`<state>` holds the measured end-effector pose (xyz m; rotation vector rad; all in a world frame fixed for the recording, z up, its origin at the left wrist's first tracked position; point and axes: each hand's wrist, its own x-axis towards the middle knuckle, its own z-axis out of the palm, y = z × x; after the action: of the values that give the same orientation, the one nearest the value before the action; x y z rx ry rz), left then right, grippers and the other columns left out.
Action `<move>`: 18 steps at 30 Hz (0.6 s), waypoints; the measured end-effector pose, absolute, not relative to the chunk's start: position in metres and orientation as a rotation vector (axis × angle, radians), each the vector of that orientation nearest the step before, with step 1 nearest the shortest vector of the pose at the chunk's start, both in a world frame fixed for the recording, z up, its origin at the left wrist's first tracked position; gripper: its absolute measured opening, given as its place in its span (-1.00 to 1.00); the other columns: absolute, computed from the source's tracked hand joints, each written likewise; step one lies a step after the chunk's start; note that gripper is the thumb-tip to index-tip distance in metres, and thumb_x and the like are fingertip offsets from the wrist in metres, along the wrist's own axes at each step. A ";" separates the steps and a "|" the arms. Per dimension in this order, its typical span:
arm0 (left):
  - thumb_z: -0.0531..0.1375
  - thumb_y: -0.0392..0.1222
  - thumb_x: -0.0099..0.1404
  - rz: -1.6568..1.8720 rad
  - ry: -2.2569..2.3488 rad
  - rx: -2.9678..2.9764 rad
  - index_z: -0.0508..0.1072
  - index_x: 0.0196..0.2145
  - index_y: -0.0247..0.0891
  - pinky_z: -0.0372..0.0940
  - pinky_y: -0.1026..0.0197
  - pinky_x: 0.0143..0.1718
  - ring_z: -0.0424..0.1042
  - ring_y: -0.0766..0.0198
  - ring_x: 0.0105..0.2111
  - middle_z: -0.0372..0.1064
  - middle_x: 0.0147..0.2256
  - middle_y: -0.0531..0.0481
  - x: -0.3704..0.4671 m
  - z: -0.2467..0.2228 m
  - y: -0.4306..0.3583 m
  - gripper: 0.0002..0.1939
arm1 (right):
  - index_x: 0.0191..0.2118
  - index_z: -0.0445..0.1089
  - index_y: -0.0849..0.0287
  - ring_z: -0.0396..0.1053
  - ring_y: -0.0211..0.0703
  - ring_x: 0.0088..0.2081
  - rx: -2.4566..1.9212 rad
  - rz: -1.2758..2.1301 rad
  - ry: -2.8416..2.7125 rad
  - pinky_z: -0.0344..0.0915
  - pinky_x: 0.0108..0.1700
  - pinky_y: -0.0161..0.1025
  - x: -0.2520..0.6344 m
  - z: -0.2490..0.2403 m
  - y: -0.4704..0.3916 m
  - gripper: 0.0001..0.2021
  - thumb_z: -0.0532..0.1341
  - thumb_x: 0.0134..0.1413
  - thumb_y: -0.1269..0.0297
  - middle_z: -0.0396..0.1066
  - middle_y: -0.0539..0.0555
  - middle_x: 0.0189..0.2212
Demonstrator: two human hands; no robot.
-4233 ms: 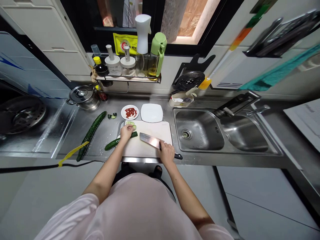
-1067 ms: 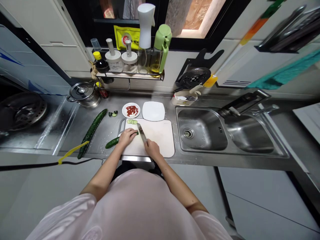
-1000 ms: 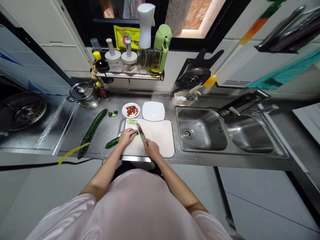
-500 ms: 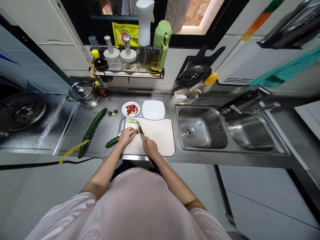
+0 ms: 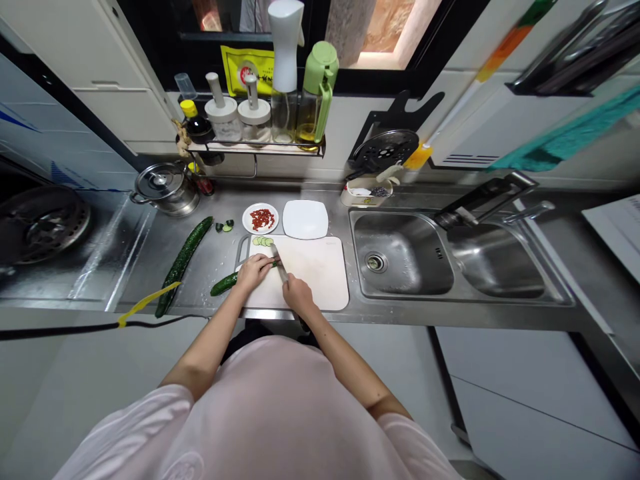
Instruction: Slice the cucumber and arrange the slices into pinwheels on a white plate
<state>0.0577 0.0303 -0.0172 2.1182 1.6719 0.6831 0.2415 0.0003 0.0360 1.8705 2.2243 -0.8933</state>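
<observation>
My left hand (image 5: 253, 271) is closed on a dark green cucumber (image 5: 224, 285), which lies aslant over the left part of the white cutting board (image 5: 320, 273). In my right hand (image 5: 297, 294) is the handle of a knife (image 5: 279, 262); its blade stands at the cucumber's cut end, close to my left fingertips. Several pale cucumber slices (image 5: 263, 241) lie at the board's upper left. Behind the board are a small plate (image 5: 247, 228) with chopped red pieces and a bare white square plate (image 5: 305, 220).
A whole cucumber (image 5: 184, 265) and dark green end pieces (image 5: 227, 227) lie left of the board. A lidded pot (image 5: 167, 191) stands back left, a double sink (image 5: 405, 257) is on the right, and a bottle rack (image 5: 260, 148) hangs above. A yellow-tagged cable (image 5: 150, 325) crosses the lower left.
The knife blade has shifted slightly and stands closer to my left fingertips. The whole view has moved a little. My left hand keeps its hold on the cucumber.
</observation>
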 end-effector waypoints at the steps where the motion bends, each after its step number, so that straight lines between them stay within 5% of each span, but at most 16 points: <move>1: 0.08 -0.09 0.36 0.681 1.673 2.116 0.52 -0.08 -0.07 0.26 0.21 -0.06 0.38 0.25 -0.13 0.42 -0.18 -0.03 0.058 -0.018 0.030 -0.73 | -0.03 0.26 0.21 0.44 -0.02 -0.18 1.869 -0.891 2.225 0.20 -0.23 -0.24 0.241 0.036 0.000 -0.75 -0.06 0.28 0.35 0.47 0.20 -0.22; 18: 0.07 -0.10 0.37 0.652 1.673 2.125 0.52 -0.09 -0.10 0.26 0.18 -0.05 0.37 0.23 -0.12 0.43 -0.16 -0.04 0.057 -0.018 0.030 -0.72 | -0.06 0.27 0.24 0.44 -0.03 -0.20 1.791 -0.885 2.202 0.22 -0.26 -0.23 0.249 0.042 -0.019 -0.76 -0.06 0.26 0.38 0.47 0.23 -0.25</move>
<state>0.0571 0.0302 -0.0179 2.1246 1.6726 0.6522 0.2494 -0.0192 0.0419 1.7908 2.2017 -0.8853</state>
